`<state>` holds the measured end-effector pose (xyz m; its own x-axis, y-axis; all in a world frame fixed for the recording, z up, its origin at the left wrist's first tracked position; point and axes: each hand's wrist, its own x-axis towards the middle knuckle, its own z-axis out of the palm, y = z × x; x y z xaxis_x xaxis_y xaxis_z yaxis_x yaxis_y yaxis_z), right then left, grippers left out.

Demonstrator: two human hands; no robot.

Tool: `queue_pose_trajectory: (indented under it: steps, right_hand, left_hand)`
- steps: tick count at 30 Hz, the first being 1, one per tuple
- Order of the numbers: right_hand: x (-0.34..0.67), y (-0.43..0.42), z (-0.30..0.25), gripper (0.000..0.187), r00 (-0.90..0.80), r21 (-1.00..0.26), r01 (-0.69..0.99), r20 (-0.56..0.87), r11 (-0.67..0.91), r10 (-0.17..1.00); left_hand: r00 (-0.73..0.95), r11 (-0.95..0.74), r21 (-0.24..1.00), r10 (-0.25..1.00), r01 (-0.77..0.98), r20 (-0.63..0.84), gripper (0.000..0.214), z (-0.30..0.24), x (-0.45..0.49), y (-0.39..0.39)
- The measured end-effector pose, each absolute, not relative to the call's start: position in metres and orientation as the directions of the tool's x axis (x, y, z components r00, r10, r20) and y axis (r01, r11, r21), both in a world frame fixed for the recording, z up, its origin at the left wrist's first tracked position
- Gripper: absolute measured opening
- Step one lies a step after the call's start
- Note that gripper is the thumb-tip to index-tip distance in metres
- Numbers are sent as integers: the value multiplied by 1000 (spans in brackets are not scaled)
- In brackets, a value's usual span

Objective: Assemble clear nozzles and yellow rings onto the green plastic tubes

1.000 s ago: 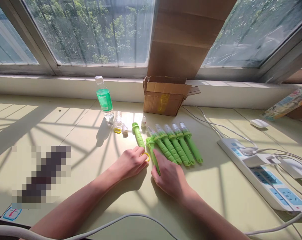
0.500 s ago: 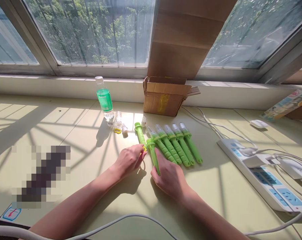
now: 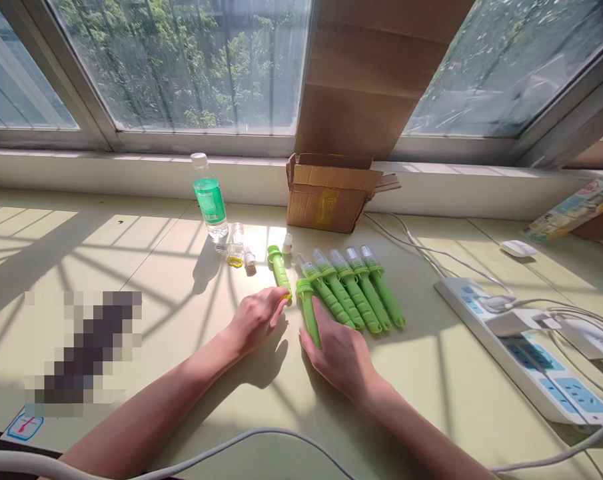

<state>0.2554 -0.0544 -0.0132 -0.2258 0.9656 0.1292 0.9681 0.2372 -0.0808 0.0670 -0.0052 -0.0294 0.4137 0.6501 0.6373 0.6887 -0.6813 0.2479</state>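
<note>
My left hand (image 3: pixel 261 313) is closed in a pinch on a small yellow ring (image 3: pixel 288 297), mostly covered by the fingers. Just beyond its fingertips lies a loose green handle (image 3: pixel 280 270) with no clear cap. In my right hand (image 3: pixel 344 350) is another green handle (image 3: pixel 308 313), its threaded open end pointing away from me. To the right of it, several green sticks with clear caps (image 3: pixel 354 290) lie side by side. A clear cap (image 3: pixel 236 235), a yellow ring (image 3: pixel 235 262) and small white bulb-like parts (image 3: pixel 250 257) are grouped further left.
A green-labelled water bottle (image 3: pixel 210 200) stands behind the small parts. An opened cardboard box (image 3: pixel 326 197) sits by the window ledge. On the right are a white power strip (image 3: pixel 526 373) with cables and a white mouse-like object (image 3: pixel 518 249). A grey cable (image 3: pixel 276 432) crosses the front.
My hands have drawn slightly apart, the right one shifting a little to the right with the green handle. The yellow ring has turned and shows less between my left fingers.
</note>
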Motion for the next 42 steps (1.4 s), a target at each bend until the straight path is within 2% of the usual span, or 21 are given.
queue_pose_trajectory:
  steps: [20, 25, 30, 35, 42]
  right_hand:
    - [257, -53, -17, 56, -234, -84, 965, 158, 249, 959]
    - [257, -54, -15, 56, -242, -99, 961, 164, 260, 956]
    - [256, -54, -15, 56, -234, -64, 967, 174, 248, 956]
    - [256, -54, -15, 56, -233, -57, 968, 173, 246, 957]
    - [256, -53, -15, 58, -234, -68, 967, 148, 246, 961]
  left_hand:
    - [399, -677, 213, 626, 704, 671, 20, -26, 67, -5]
    - [405, -678, 235, 642, 697, 650, 28, -24, 67, -7]
    - [399, -665, 272, 672, 695, 624, 31, -26, 67, -5]
    - [427, -717, 343, 658, 606, 620, 47, -24, 66, -4]
    - [430, -741, 268, 600, 616, 674, 57, -18, 68, -6]
